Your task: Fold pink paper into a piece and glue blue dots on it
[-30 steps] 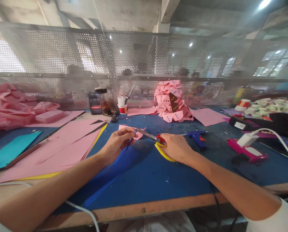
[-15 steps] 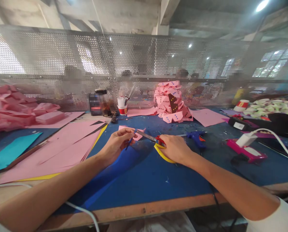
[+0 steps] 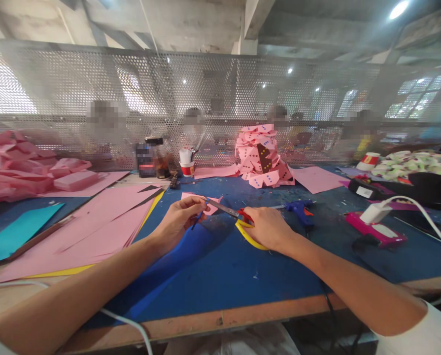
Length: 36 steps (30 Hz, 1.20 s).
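Observation:
Scissors (image 3: 225,209) with red and yellow handles are gripped in my right hand (image 3: 268,226), their blades pointing left. The blade tips reach the fingers of my left hand (image 3: 181,217). Between those pinched fingers is a thin dark blue strip (image 3: 197,220), its lower end hanging toward the table. Whether the blades touch the strip is too small to tell. Just beyond my left fingers lies a small pink paper piece (image 3: 213,205), partly hidden by the fingers and blades. A blue glue gun (image 3: 298,212) rests to the right of my right hand.
Pink sheets (image 3: 94,222) and a teal sheet (image 3: 20,231) lie at left, near piled pink pieces (image 3: 28,165). Dotted pink pieces (image 3: 257,162) stand stacked behind. At right are a magenta power strip (image 3: 375,230) and white cable (image 3: 427,217). A perforated screen (image 3: 213,88) borders the back.

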Each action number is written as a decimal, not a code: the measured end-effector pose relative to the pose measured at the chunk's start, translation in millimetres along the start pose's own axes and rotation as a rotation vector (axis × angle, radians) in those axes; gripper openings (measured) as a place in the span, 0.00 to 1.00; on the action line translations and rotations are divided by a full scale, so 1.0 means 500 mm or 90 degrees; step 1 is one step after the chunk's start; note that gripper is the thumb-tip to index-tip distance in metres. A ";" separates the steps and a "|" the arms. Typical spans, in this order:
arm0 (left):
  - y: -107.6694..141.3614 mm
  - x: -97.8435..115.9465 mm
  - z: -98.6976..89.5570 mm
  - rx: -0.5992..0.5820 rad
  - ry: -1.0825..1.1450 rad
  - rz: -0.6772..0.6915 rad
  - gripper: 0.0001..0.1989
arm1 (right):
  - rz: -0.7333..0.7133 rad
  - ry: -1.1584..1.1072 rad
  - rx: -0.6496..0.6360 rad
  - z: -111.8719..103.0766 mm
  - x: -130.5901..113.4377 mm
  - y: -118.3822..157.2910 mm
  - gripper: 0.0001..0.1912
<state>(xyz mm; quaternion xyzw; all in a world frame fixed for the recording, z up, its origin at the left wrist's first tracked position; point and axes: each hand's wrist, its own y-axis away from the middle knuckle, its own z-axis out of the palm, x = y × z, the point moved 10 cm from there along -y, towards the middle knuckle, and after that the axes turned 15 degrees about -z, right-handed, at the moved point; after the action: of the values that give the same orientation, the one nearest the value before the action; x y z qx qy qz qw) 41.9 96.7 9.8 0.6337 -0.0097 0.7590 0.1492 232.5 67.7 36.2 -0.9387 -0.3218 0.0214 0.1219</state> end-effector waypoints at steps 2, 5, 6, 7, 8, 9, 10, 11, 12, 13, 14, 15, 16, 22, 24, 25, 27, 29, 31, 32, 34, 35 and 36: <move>0.001 0.002 0.001 0.004 -0.008 0.004 0.08 | 0.005 0.004 -0.001 0.000 0.001 0.000 0.18; 0.002 0.004 0.001 0.013 -0.014 0.004 0.08 | 0.010 0.008 -0.002 0.000 0.002 -0.001 0.18; 0.002 0.004 0.001 0.015 -0.015 0.004 0.09 | 0.010 0.008 -0.001 0.000 0.003 -0.001 0.18; 0.002 0.004 0.001 0.016 -0.017 0.004 0.09 | 0.010 0.009 0.000 0.001 0.003 -0.001 0.18; 0.002 0.004 0.001 0.016 -0.020 0.005 0.09 | 0.010 0.010 0.000 0.001 0.004 -0.001 0.18; 0.002 0.004 0.001 0.016 -0.022 0.005 0.09 | 0.009 0.012 0.001 0.001 0.004 0.000 0.18; 0.001 0.004 0.000 0.017 -0.024 0.005 0.09 | 0.007 0.013 0.003 0.001 0.004 0.000 0.18; 0.001 0.003 0.000 0.019 -0.026 0.005 0.09 | 0.006 0.013 0.005 0.001 0.004 0.000 0.18; 0.001 0.003 -0.001 0.019 -0.028 0.005 0.09 | 0.005 0.014 0.007 0.000 0.004 0.001 0.18; 0.001 0.003 -0.002 0.020 -0.030 0.005 0.09 | 0.004 0.015 0.007 0.000 0.003 0.001 0.18; 0.001 0.003 -0.002 0.021 -0.032 0.005 0.09 | 0.006 0.015 0.005 0.000 0.003 0.001 0.18; 0.001 0.003 -0.003 0.022 -0.034 0.005 0.09 | 0.008 0.015 0.001 0.000 0.003 0.000 0.18; 0.001 0.003 -0.003 0.023 -0.036 0.005 0.09 | 0.011 0.016 -0.003 0.001 0.003 0.000 0.18; 0.002 0.006 -0.003 0.026 -0.038 0.007 0.10 | 0.011 0.020 -0.004 0.001 0.004 -0.001 0.19; 0.001 0.005 -0.003 0.022 -0.038 0.007 0.09 | 0.007 0.021 0.005 0.000 0.003 0.000 0.18; 0.000 0.005 -0.003 0.020 -0.038 0.008 0.09 | 0.005 0.020 0.006 0.000 0.004 0.000 0.18; -0.001 0.005 -0.004 0.017 -0.039 0.010 0.09 | 0.006 0.020 0.005 0.001 0.005 0.000 0.18; -0.002 0.005 -0.003 0.015 -0.038 0.010 0.09 | 0.008 0.021 0.005 0.002 0.005 0.001 0.18; -0.002 0.005 -0.002 0.014 -0.036 0.006 0.09 | 0.007 0.022 0.007 0.002 0.005 0.000 0.18; -0.002 0.005 -0.001 0.015 -0.035 0.004 0.09 | 0.007 0.022 0.007 0.002 0.004 0.000 0.18; -0.001 0.005 0.001 0.018 -0.035 0.001 0.08 | 0.006 0.020 0.008 0.003 0.004 0.000 0.18; -0.001 0.004 0.001 0.018 -0.037 -0.003 0.09 | 0.008 0.020 0.006 0.003 0.005 0.000 0.18; -0.001 0.003 0.001 0.019 -0.040 -0.007 0.09 | 0.009 0.020 0.004 0.004 0.005 0.000 0.18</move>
<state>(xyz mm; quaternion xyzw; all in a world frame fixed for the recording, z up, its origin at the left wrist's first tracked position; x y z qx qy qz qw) 42.4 97.6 11.1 0.6592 0.0005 0.7382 0.1432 234.5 69.8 34.6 -0.9408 -0.3130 0.0083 0.1299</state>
